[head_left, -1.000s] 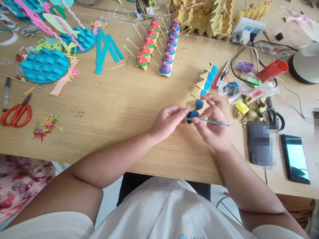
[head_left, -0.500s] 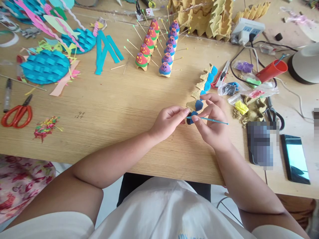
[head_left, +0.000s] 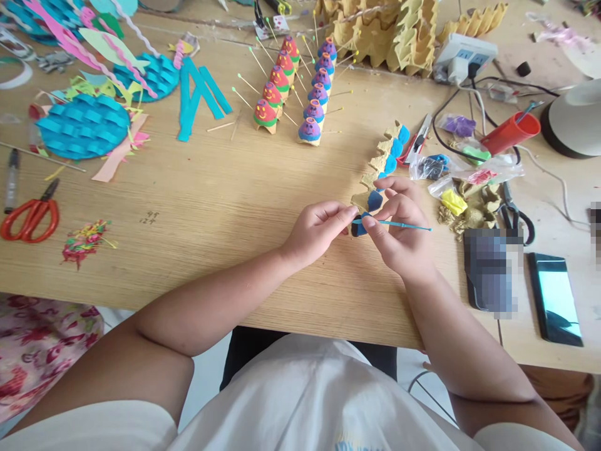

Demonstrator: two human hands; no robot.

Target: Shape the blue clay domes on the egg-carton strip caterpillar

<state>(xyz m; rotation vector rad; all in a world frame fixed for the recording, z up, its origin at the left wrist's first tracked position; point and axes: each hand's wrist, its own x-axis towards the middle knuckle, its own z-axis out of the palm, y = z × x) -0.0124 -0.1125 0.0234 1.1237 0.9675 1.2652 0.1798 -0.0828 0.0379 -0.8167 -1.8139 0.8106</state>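
The blue stick [head_left: 409, 226] in the right hand [head_left: 404, 243] has swung slightly, its free end farther forward.

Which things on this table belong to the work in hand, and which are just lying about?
In use:
- carton strip with blue cups, left hand at its near end
- blue stick, held in the right hand

Seemingly just lying about:
- phone
- orange-handled scissors
- marker
- blue woven discs

Pale wood-grain table [head_left: 197, 188] above a whitish floor [head_left: 211, 382]
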